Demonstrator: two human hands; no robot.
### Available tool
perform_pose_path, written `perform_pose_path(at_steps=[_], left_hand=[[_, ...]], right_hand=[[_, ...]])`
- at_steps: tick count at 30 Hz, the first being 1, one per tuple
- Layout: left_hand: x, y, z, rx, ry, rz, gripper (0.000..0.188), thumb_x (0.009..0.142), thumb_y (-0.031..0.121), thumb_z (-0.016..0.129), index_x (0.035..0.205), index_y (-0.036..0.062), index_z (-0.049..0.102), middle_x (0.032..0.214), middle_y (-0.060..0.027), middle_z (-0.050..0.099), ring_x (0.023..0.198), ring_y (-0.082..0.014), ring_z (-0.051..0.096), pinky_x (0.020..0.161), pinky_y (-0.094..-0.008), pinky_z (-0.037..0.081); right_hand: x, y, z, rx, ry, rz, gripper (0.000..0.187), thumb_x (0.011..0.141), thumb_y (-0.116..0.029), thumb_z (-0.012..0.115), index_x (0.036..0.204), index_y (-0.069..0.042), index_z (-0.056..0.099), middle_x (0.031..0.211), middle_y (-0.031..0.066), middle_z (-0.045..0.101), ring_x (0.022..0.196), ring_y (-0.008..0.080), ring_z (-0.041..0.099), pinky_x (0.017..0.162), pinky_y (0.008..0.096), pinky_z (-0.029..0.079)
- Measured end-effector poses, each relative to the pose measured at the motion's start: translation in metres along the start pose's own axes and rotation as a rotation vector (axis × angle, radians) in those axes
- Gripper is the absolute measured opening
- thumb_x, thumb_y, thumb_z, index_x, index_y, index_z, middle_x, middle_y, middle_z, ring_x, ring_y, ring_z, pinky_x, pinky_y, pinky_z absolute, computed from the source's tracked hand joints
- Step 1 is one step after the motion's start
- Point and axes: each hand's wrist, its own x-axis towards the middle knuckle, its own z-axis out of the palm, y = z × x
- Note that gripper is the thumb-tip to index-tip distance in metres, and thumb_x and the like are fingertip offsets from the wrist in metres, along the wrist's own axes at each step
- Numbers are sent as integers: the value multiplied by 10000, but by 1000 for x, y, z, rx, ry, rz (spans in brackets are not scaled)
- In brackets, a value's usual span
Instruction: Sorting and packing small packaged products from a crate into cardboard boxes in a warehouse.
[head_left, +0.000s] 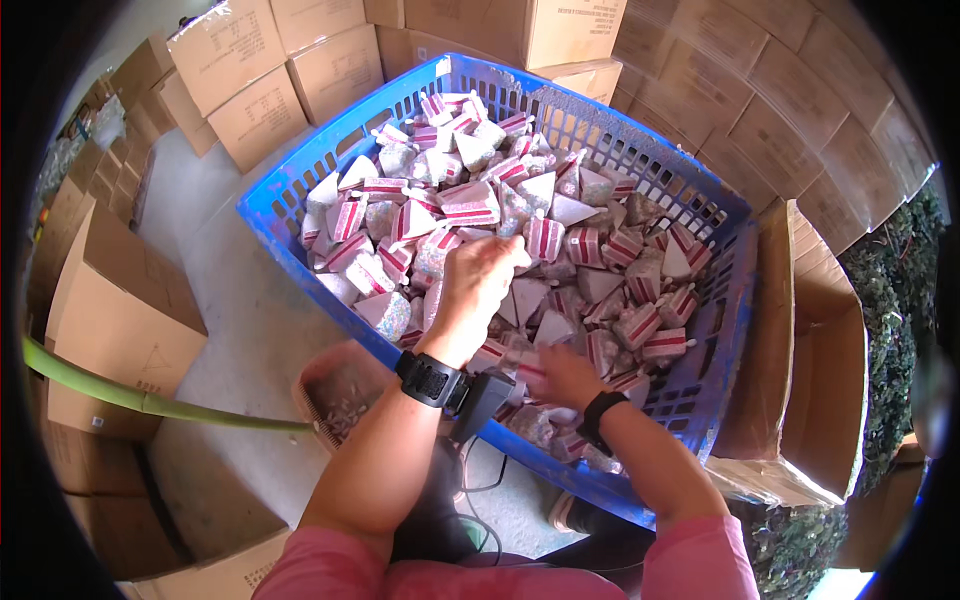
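Note:
A large blue plastic basket (330, 130) is heaped with wedge-shaped cake-slice ornaments (470, 203), pale and glittery with red-and-white striped backs. My left hand (478, 280) is over the middle of the heap, its fingers closed in a pinch. At its fingertips is a striped cake-slice ornament (545, 239), which it appears to grip. Lower and to the right, my right hand (572, 377) reaches down among the ornaments near the basket's front side. Motion smears its fingers, and a striped piece lies beside them.
An opened cardboard carton (825, 390) stands against the basket's right side. Stacked cartons (740, 110) line the back and left. A pinkish basket (345, 375) with small bits sits on the floor at front left, near a green strip (150, 400). Dark green foliage (890, 290) is piled at right.

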Motion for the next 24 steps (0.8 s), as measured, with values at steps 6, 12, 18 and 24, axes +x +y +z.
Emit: perform_pose_path(at_steps=[6, 12, 18, 24], left_hand=[[2, -20, -1, 1108, -31, 351, 420, 802, 406, 524, 662, 10, 549, 637, -180, 576, 639, -366, 572, 540, -429, 429], [-6, -14, 14, 884, -351, 234, 437, 798, 418, 548, 682, -2, 584, 585, -119, 561, 544, -182, 556, 503, -309, 413], [-3, -13, 11, 399, -478, 118, 323, 819, 326, 528, 737, 26, 619, 564, 10, 506, 518, -57, 453, 445, -208, 329], [4, -5, 7, -602, -595, -125, 397, 873, 342, 422, 570, 86, 436, 447, -6, 334, 377, -102, 304, 344, -210, 220]], right_hand=[[-21, -19, -104, 1, 308, -43, 525, 643, -293, 629, 1048, -21, 436, 981, 201, 489, 834, 379, 547, 726, 425, 463], [-37, -36, -148, 25, 433, -229, 554, 621, -234, 666, 1076, -16, 437, 987, 177, 490, 885, 335, 541, 753, 390, 466], [-42, -42, -144, 263, 450, -279, 530, 616, -224, 670, 1046, -3, 453, 954, 175, 507, 883, 324, 546, 754, 367, 469], [-37, -39, -132, 1099, 503, -153, 467, 691, -310, 647, 1011, -24, 463, 877, 34, 505, 819, 127, 480, 730, 279, 421]])
